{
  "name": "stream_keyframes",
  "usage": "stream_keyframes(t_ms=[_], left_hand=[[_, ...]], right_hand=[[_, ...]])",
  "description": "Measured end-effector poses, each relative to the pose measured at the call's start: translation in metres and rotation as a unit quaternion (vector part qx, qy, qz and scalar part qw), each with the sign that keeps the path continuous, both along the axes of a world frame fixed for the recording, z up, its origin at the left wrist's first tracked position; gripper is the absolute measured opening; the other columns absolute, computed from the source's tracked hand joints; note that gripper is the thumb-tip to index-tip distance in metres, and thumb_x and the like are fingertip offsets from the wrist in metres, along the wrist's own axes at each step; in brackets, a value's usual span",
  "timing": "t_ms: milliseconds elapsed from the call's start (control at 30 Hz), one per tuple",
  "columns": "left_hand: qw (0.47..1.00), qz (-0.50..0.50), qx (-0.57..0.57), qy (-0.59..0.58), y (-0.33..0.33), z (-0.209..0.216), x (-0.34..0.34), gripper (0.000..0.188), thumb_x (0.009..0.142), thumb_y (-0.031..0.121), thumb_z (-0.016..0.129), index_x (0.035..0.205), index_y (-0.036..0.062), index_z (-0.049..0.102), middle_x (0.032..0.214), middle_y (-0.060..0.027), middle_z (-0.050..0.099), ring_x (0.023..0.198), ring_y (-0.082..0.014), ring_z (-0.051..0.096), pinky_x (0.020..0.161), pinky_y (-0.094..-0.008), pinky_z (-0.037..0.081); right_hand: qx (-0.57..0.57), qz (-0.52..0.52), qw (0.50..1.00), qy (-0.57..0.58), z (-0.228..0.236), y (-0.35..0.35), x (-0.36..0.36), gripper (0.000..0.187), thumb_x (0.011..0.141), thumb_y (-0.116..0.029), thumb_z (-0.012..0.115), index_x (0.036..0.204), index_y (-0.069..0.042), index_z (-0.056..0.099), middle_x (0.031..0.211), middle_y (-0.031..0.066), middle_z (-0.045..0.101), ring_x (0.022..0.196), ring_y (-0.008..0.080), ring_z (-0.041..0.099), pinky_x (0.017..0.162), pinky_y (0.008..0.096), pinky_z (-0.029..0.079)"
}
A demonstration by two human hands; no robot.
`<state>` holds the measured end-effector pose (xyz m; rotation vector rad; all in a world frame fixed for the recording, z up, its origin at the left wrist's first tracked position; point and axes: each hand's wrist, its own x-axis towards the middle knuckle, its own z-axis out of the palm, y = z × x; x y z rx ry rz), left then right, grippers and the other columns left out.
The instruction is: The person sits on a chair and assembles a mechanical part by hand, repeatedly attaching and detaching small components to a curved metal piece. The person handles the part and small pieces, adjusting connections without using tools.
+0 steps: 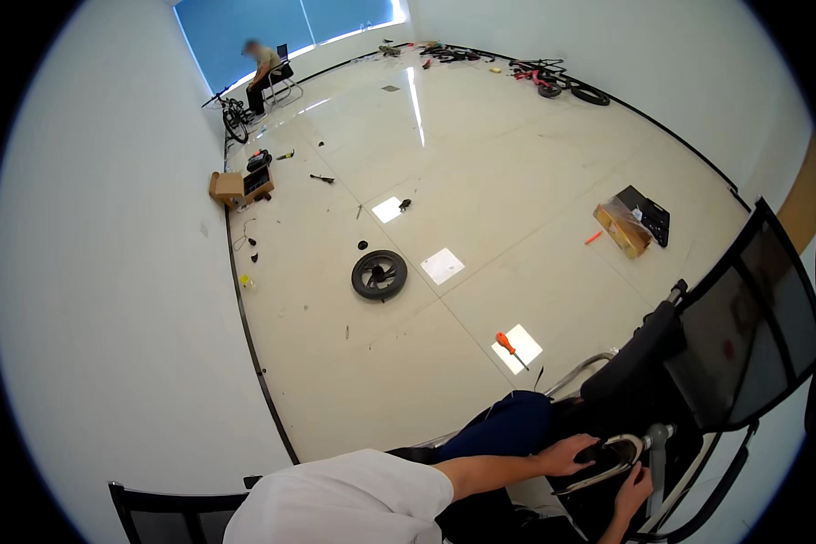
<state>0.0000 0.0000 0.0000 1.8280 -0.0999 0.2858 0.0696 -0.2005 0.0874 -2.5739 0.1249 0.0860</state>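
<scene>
Low on the right, both my hands are at a pale, U-shaped metal piece above a black chair seat. My left hand is closed beside its open side, with its fingers around something dark that I cannot make out. My right hand pinches the outer edge of the bend, its fingers partly hidden. Just right of the metal piece is a grey T-shaped thing, whose kind I cannot tell. An orange-handled screwdriver lies on a white sheet on the floor ahead.
A black wheel lies on the tiled floor. An open cardboard box stands by the left wall, a tool case and carton at right. Bicycle parts line the far wall. A seated person is far off.
</scene>
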Motion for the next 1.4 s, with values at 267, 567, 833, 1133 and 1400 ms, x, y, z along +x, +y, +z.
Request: stream_keyframes(t_ms=[267, 567, 833, 1133, 1400], left_hand=[[0.998, 0.062, -0.017, -0.013, -0.032, -0.021, -0.015, 0.056, 0.091, 0.024, 0.075, 0.136, -0.0019, 0.054, 0.127, -0.0221, 0.06, 0.118, -0.0373, 0.059, 0.101, -0.0392, 0.048], [0.993, -0.004, 0.114, -0.012, -0.017, -0.065, 0.001, 0.047, 0.091, 0.019, 0.07, 0.131, -0.0007, 0.058, 0.133, -0.0212, 0.057, 0.125, -0.036, 0.055, 0.108, -0.0441, 0.044], [0.995, 0.076, 0.052, -0.049, -0.024, -0.004, -0.012, 0.05, 0.08, 0.009, 0.08, 0.123, -0.0044, 0.058, 0.114, -0.0252, 0.063, 0.103, -0.0443, 0.063, 0.088, -0.0443, 0.054], [0.996, 0.081, 0.001, -0.04, -0.024, 0.004, -0.009, 0.048, 0.081, 0.008, 0.08, 0.123, -0.003, 0.059, 0.113, -0.0223, 0.065, 0.103, -0.0408, 0.064, 0.09, -0.0408, 0.053], [0.997, 0.068, 0.003, -0.026, -0.014, 0.007, -0.003, 0.047, 0.083, 0.01, 0.079, 0.124, -0.0023, 0.06, 0.115, -0.0223, 0.065, 0.106, -0.0404, 0.064, 0.09, -0.0417, 0.053]], right_hand=[[0.05, 0.149, 0.98, -0.12, -0.013, 0.008, -0.118, 0.029, 0.1, -0.017, 0.056, 0.083, 0.007, 0.059, 0.069, 0.0246, 0.057, 0.063, 0.0429, 0.058, 0.057, 0.0465, 0.043], [-0.04, 0.407, 0.909, -0.079, 0.012, 0.084, -0.071, 0.033, 0.09, -0.036, 0.072, 0.095, -0.004, 0.063, 0.082, 0.0149, 0.068, 0.072, 0.0315, 0.069, 0.067, 0.0405, 0.055], [-0.09, 0.325, 0.919, -0.204, 0.01, 0.13, 0.046, 0.021, 0.086, -0.029, 0.068, 0.084, -0.008, 0.065, 0.073, 0.0124, 0.067, 0.065, 0.0327, 0.069, 0.058, 0.0441, 0.056], [-0.003, 0.118, 0.989, -0.09, 0.009, 0.021, 0.034, 0.028, 0.088, -0.022, 0.066, 0.076, 0.003, 0.068, 0.073, 0.0228, 0.064, 0.069, 0.0391, 0.065, 0.063, 0.0437, 0.05], [0.011, 0.214, 0.963, -0.165, 0.042, 0.041, 0.012, 0.036, 0.088, -0.004, 0.062, 0.124, -0.003, 0.061, 0.118, 0.0162, 0.062, 0.099, 0.0341, 0.064, 0.085, 0.0398, 0.052]])
